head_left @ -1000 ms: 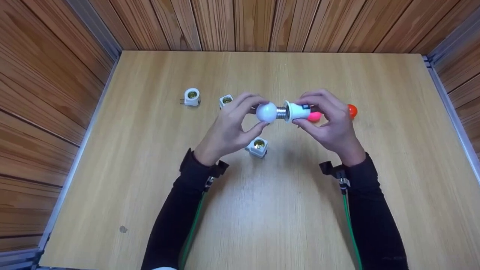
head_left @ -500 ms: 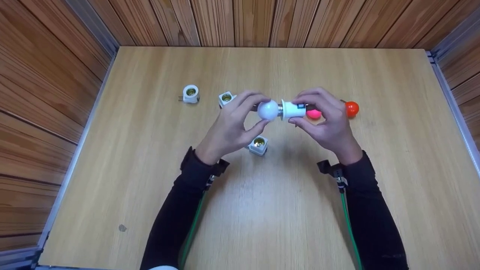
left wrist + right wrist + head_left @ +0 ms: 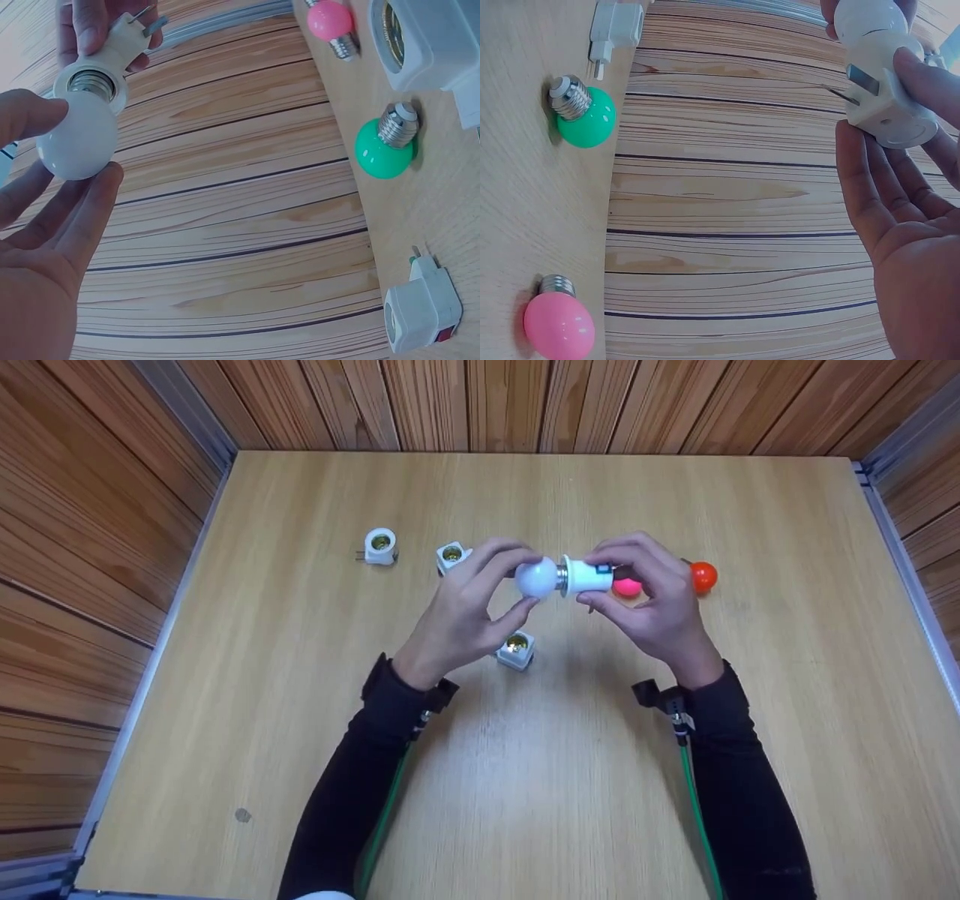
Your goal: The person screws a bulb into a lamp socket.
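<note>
Over the middle of the table, my left hand (image 3: 469,611) pinches a white light bulb (image 3: 535,578) between thumb and fingertips. My right hand (image 3: 652,604) grips a white plug-in lamp socket (image 3: 591,577), its open end turned to the bulb. Bulb and socket lie level and in line, with the screw base partly inside the socket mouth. Some metal thread still shows between them. In the left wrist view the bulb (image 3: 79,142) rests against the socket's round collar (image 3: 120,94). Metal pins stick out of the socket body (image 3: 892,97) in the right wrist view.
Three more white sockets stand on the table: one at far left (image 3: 381,556), one behind my left hand (image 3: 448,562) and one nearer me (image 3: 516,658). A pink bulb (image 3: 627,588) and a red bulb (image 3: 703,578) lie rightward. The wrist views show a green bulb (image 3: 384,154).
The socket has shifted left onto the bulb's screw base, so less thread shows now than one second ago. My left hand has hardly moved.
</note>
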Demonstrator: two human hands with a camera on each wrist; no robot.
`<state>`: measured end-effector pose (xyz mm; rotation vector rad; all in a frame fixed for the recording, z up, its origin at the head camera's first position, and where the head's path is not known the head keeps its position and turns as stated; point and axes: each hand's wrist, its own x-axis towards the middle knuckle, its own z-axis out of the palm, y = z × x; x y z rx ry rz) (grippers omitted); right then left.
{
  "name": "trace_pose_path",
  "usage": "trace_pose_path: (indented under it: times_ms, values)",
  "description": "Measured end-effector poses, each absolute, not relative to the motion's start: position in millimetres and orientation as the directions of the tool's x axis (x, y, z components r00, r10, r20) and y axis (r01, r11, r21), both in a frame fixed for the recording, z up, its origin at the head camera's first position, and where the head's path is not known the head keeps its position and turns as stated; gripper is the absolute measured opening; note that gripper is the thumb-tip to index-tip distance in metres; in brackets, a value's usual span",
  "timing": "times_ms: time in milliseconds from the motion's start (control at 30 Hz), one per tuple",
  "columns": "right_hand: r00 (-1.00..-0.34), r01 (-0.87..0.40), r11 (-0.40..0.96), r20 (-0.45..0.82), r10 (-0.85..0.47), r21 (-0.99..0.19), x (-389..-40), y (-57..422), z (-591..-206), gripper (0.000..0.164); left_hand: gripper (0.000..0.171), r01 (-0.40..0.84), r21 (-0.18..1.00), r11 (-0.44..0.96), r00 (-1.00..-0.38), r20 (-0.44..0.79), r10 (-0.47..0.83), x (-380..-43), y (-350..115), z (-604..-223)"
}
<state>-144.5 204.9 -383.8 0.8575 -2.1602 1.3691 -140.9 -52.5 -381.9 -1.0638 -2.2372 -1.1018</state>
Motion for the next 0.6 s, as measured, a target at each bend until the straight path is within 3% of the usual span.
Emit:
trace_pose_path:
  times_ms: [600]
  values:
    - [-0.738,-0.674,0.253,0.619,-0.27,-0.694,-145.0,206.5,-385.7,0.041,0.035,0.831,0.393,0.395,-0.542,0.733,0.411,-140.7,-48.3,-385.8]
